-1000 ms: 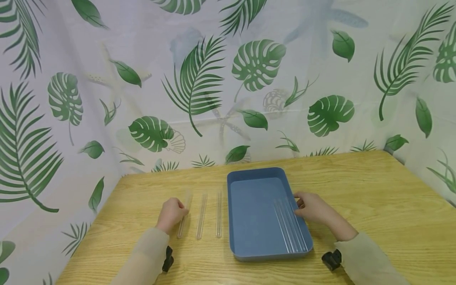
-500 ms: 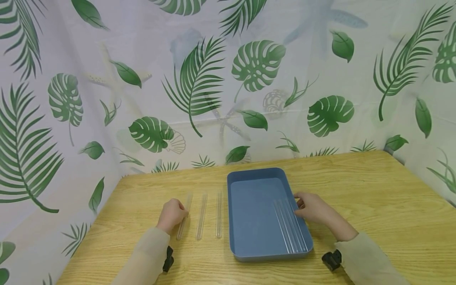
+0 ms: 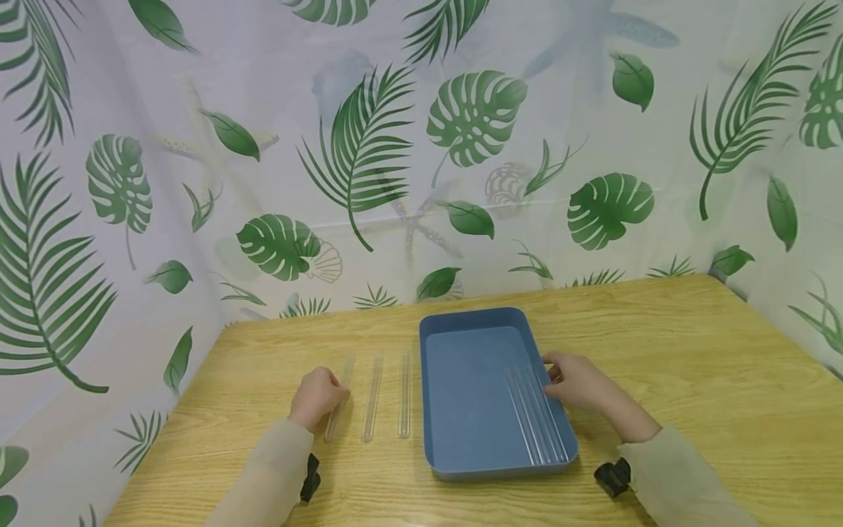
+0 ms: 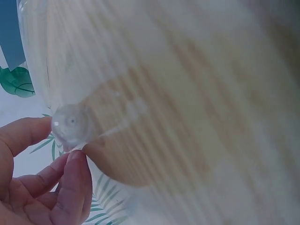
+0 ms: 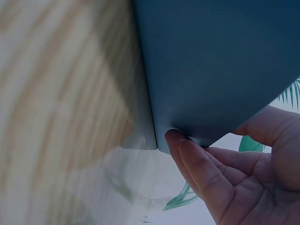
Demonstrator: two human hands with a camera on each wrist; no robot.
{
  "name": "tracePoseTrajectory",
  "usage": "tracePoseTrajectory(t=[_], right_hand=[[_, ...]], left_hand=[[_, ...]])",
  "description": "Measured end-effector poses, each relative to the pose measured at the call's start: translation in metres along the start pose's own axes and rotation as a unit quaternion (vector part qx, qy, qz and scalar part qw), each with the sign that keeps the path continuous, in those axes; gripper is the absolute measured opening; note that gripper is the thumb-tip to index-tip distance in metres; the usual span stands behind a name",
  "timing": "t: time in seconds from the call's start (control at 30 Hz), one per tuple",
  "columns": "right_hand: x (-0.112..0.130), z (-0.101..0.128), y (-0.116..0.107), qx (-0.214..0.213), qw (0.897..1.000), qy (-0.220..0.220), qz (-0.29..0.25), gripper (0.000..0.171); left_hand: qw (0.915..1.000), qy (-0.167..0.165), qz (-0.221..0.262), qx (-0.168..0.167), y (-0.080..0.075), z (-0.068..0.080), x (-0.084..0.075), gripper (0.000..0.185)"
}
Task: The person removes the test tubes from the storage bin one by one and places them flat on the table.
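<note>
My left hand (image 3: 317, 399) pinches a clear test tube (image 3: 334, 421) between thumb and fingers, at the left of a short row on the table. The left wrist view shows its rounded end (image 4: 70, 124) pointing toward the camera. Two more clear test tubes, a middle one (image 3: 372, 402) and a right one (image 3: 405, 402), lie side by side. On the far side of them sits a blue rectangular tray (image 3: 461, 410), with several clear tubes (image 3: 535, 421) along its right side. My right hand (image 3: 582, 384) holds the tray's right wall, thumb over the rim and fingers against the outside (image 5: 206, 164).
The wood-grain table (image 3: 678, 366) extends to the right of the tray and behind it. A white cloth with green leaves (image 3: 408, 168) hangs along the table's back and sides. Both wrists wear small black cameras (image 3: 614, 479).
The near end of the pinched test tube has swung slightly left. The right hand, the tray and the other tubes stay as they were.
</note>
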State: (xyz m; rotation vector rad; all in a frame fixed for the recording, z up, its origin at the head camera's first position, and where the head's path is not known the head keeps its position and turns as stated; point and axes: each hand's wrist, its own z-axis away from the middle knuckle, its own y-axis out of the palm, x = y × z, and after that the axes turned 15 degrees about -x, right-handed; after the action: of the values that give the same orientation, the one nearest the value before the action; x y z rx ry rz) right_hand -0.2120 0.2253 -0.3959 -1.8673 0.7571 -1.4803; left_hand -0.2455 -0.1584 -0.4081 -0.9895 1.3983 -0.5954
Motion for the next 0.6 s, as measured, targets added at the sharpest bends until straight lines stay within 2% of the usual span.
tracePoseTrajectory(t=[0.27,0.6], right_hand=[[0.0004,-0.0007,-0.0010,0.003,1.000,0.003,-0.002,0.048],[-0.0004,-0.0002,-0.0008,0.005,1.000,-0.004,-0.004,0.047]], left_hand=[[1.0000,0.002,-0.009,0.002,-0.0030,0.0007,0.0015,0.022],[0.9999,0.002,-0.013,0.002,-0.0047,0.0012,0.0043,0.017]])
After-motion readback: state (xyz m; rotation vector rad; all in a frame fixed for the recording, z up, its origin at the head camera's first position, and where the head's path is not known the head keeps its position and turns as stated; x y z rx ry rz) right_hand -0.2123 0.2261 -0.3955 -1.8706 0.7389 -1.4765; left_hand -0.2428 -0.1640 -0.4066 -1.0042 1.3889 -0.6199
